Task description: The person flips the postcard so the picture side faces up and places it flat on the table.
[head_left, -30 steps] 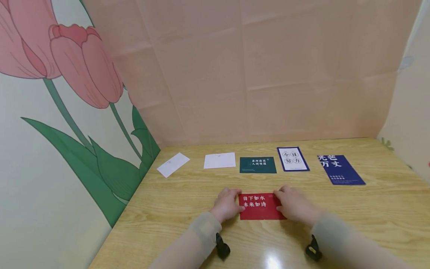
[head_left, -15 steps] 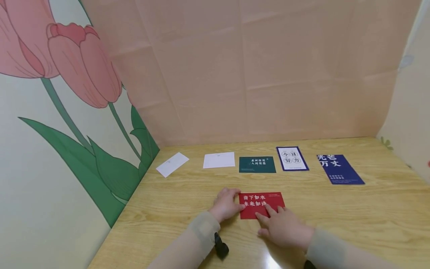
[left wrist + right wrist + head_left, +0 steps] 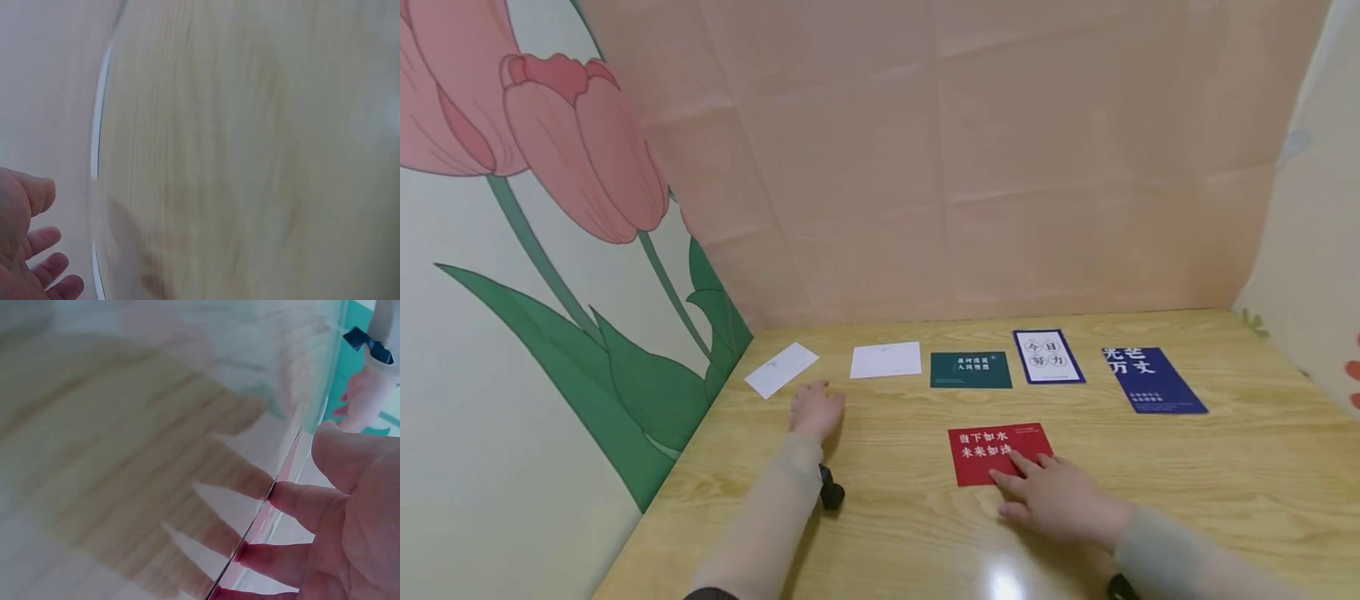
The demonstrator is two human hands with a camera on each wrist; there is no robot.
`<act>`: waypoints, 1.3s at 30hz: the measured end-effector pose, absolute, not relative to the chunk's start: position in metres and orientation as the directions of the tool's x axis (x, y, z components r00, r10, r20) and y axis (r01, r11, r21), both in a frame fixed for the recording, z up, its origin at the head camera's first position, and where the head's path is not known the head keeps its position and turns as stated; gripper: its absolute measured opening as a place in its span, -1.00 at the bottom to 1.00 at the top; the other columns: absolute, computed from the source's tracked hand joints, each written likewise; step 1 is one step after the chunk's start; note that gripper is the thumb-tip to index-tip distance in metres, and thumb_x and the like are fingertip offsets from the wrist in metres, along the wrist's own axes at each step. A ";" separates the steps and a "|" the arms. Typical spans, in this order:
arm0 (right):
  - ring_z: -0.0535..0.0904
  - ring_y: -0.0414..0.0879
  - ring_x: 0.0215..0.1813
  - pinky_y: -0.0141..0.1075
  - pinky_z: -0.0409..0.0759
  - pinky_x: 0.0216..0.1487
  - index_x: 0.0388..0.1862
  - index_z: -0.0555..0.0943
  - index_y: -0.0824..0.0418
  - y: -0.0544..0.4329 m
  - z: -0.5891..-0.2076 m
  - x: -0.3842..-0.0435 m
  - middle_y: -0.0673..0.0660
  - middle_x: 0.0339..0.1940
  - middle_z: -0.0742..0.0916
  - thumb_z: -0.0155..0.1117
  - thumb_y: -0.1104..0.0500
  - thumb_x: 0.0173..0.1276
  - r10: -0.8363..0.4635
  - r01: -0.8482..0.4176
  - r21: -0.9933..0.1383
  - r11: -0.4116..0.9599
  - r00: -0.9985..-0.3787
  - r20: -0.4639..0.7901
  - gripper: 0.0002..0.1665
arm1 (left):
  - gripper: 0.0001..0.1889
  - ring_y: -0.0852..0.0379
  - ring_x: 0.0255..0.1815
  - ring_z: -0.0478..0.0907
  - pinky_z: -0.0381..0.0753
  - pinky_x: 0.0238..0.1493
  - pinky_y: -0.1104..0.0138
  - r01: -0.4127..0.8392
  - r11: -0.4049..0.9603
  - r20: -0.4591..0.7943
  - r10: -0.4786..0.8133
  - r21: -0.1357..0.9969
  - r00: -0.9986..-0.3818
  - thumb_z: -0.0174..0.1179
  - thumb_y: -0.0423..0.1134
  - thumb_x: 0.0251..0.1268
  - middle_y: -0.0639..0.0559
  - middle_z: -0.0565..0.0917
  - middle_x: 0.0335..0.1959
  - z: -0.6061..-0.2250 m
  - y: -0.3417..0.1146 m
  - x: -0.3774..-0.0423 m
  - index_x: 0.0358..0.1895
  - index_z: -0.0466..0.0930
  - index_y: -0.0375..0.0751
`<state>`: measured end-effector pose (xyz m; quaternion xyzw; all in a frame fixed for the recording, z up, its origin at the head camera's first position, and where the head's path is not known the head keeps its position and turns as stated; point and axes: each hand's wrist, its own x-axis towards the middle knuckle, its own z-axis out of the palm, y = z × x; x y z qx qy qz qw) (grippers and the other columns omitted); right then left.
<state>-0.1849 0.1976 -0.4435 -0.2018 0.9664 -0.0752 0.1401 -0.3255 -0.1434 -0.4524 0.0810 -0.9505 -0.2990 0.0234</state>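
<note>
A red card (image 3: 973,467) with white characters lies flat on the wooden table. Spread fingertips of my right hand (image 3: 1063,500) press on its right part; in the right wrist view the fingers (image 3: 306,506) meet the card's thin edge (image 3: 253,525). My left hand (image 3: 816,410) is over the table at the left, just short of the tilted white card (image 3: 781,370). It holds nothing, and its fingers (image 3: 50,269) look relaxed in the left wrist view.
Along the back lie another white card (image 3: 886,360), a green card (image 3: 972,370), a white card with blue border (image 3: 1048,357) and a blue card (image 3: 1156,382). A wall with painted tulips (image 3: 587,150) bounds the left side.
My left hand has let go of the red card and moved left and forward towards the white card. The right hand went from the card's right edge onto its face; the card shifted slightly right.
</note>
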 end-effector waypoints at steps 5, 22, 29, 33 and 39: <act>0.32 0.39 0.31 0.33 0.15 0.27 0.31 0.50 -0.01 0.205 -0.438 -0.183 0.26 0.36 0.46 0.20 -0.35 0.23 -0.411 -0.363 -0.219 0.906 -0.878 -0.245 -0.25 | -0.34 -0.32 0.39 0.10 0.05 0.27 -0.24 -0.176 0.861 -0.008 -0.195 0.477 -0.981 0.00 0.10 0.38 -0.31 0.18 0.41 -0.453 -0.184 -0.342 0.41 0.26 -0.24; 0.32 0.37 0.33 0.33 0.13 0.28 0.32 0.50 -0.05 0.225 -0.440 -0.179 0.21 0.36 0.47 0.16 -0.39 0.21 -0.395 -0.341 -0.230 0.912 -0.882 -0.258 -0.23 | -0.11 -0.37 0.48 -0.14 -0.29 0.37 -0.25 -0.173 0.931 -0.194 -0.115 0.320 -0.974 -0.17 0.25 0.40 -0.46 -0.06 0.47 -0.456 -0.226 -0.341 0.46 -0.04 -0.47; 0.31 0.38 0.32 0.33 0.12 0.28 0.31 0.51 -0.05 0.228 -0.438 -0.177 0.21 0.36 0.47 0.16 -0.38 0.22 -0.401 -0.347 -0.235 0.908 -0.883 -0.243 -0.24 | -0.13 -0.31 0.51 -0.24 -0.34 0.40 -0.18 -0.158 0.937 -0.204 -0.096 0.313 -0.974 -0.18 0.19 0.44 -0.39 -0.17 0.51 -0.448 -0.226 -0.340 0.48 -0.17 -0.47; 0.31 0.38 0.33 0.32 0.12 0.29 0.32 0.50 -0.05 0.228 -0.439 -0.176 0.22 0.37 0.46 0.14 -0.38 0.24 -0.406 -0.349 -0.242 0.905 -0.878 -0.254 -0.25 | -0.15 -0.38 0.46 -0.07 -0.22 0.39 -0.20 -0.123 0.951 -0.193 -0.069 0.284 -0.979 -0.17 0.20 0.43 -0.45 0.03 0.46 -0.447 -0.227 -0.340 0.44 -0.01 -0.54; 0.30 0.40 0.33 0.34 0.13 0.27 0.31 0.51 -0.03 0.236 -0.443 -0.180 0.23 0.37 0.46 0.14 -0.38 0.23 -0.389 -0.337 -0.233 0.912 -0.890 -0.237 -0.24 | -0.14 -0.40 0.43 0.03 -0.17 0.40 -0.17 -0.111 0.960 -0.188 -0.063 0.257 -0.980 -0.15 0.20 0.44 -0.47 0.13 0.40 -0.448 -0.224 -0.337 0.43 -0.01 -0.55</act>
